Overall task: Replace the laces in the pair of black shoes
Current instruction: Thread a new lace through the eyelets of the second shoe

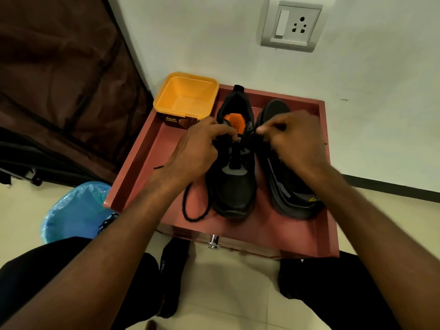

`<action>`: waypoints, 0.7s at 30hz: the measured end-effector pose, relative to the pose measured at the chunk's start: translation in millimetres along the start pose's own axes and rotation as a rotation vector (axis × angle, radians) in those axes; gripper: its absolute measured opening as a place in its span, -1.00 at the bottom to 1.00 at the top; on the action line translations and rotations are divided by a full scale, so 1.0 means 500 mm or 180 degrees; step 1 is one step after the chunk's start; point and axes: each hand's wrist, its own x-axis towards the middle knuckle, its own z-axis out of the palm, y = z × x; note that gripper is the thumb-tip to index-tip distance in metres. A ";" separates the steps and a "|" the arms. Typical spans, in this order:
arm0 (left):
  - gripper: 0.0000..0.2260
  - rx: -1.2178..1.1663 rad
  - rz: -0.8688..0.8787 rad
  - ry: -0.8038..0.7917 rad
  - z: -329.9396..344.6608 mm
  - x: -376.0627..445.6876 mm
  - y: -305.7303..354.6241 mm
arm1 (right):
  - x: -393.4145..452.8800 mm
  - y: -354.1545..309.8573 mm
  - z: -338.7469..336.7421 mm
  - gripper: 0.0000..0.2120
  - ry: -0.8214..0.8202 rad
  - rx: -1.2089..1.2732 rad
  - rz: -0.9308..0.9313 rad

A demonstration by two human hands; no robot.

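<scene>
A person is sitting on the floor, working on two black shoes that are standing in a reddish tray. Both hands are up at the top of the upright shoe, the one with the orange inside. The left hand has its fingers curled, and its grip is pinching a bit of black lace right by the top holes. The right hand is just across from it, with thumb and finger pinched tight together on something small and dark. It is probably the other lace end, but it is too blurry to be sure.

The rest of the lace is hanging down below the left grip and making a loose loop on the tray, beside the toe of the shoe. The other shoe is lying on its side right under the right hand. A yellow tub is sitting behind the left grip, at the back corner.

It looks like the person is working the lace at the top holes. To do this well, each hand should be keeping hold close to the lace tip, pulling gently and evenly, so both sides are ending up the same length. The loose loop should be staying free, so it is not knotting.
</scene>
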 end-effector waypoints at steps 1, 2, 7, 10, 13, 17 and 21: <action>-0.31 -0.0077 0.0015 -0.0007 -0.001 -0.002 -0.003 | 0.009 0.001 -0.018 -0.89 0.0533 0.0131 0.0260; -0.29 -0.0138 0.0011 -0.0020 0.000 -0.001 -0.007 | 0.017 0.004 -0.037 -0.87 0.1020 0.0136 0.0517; -0.31 -0.0208 0.0021 -0.0027 0.006 0.001 -0.018 | 0.007 -0.004 -0.032 -0.62 0.0936 -0.0169 0.0007; -0.40 0.0019 0.0032 -0.0011 0.000 -0.001 -0.007 | -0.011 -0.016 0.015 -0.65 -0.0354 -0.0593 -0.0346; -0.39 0.0098 0.0042 -0.0048 -0.007 -0.005 0.005 | -0.014 -0.010 0.023 -0.87 -0.0606 -0.0629 -0.0231; -0.35 0.0001 -0.0005 -0.0080 -0.009 -0.010 0.006 | 0.013 0.008 -0.042 -0.88 0.0603 -0.0734 0.0264; -0.35 -0.0096 -0.0020 -0.0075 -0.012 -0.011 0.006 | 0.014 0.020 -0.042 -0.78 0.0654 -0.0688 -0.0098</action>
